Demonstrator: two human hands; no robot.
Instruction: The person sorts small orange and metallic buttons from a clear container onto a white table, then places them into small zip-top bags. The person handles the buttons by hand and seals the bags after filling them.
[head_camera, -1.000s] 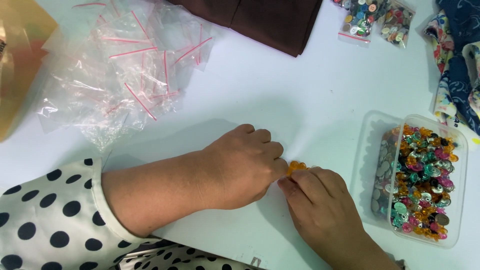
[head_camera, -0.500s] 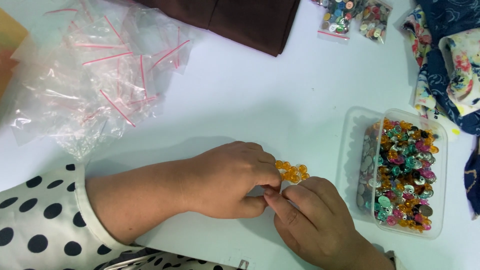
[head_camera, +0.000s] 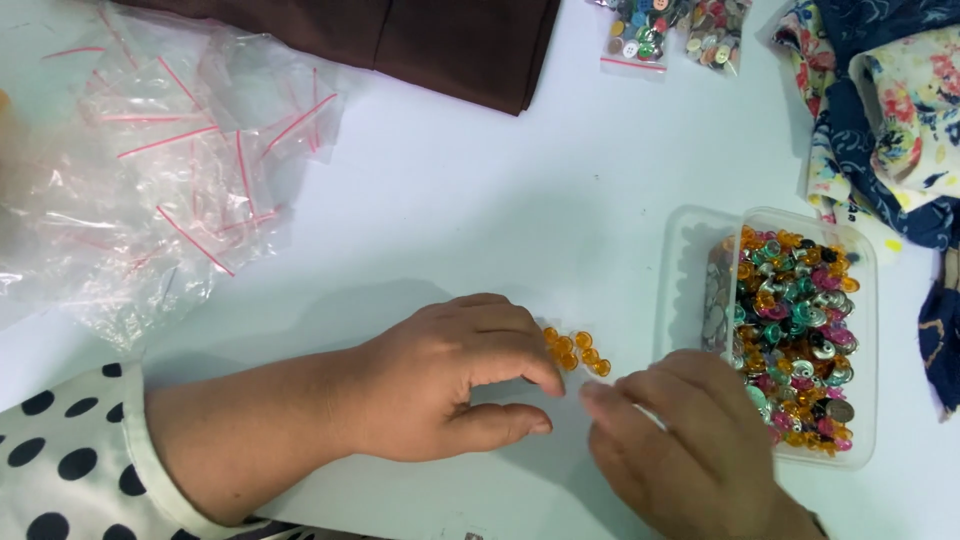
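Orange beads: small row on white bench, beside our left hand, fingers apart; right hand empty, fingers loose. Risk: a nudge scatters them towards the tub.

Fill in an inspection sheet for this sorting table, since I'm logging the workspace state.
Surface: white table, bare in the middle.
Job's things: small cluster of orange beads on the table; clear plastic tray of mixed coloured beads at right.
Clutter: heap of clear zip bags with red strips at left; brown cloth at top; two small filled bags at top; floral fabric at right.
Hands: left hand resting on the table, fingertips beside the orange beads; right hand just below them, in front of the tray; neither visibly holds anything.
Cables: nothing seen.
Surroundings: polka-dot sleeve on the left arm.
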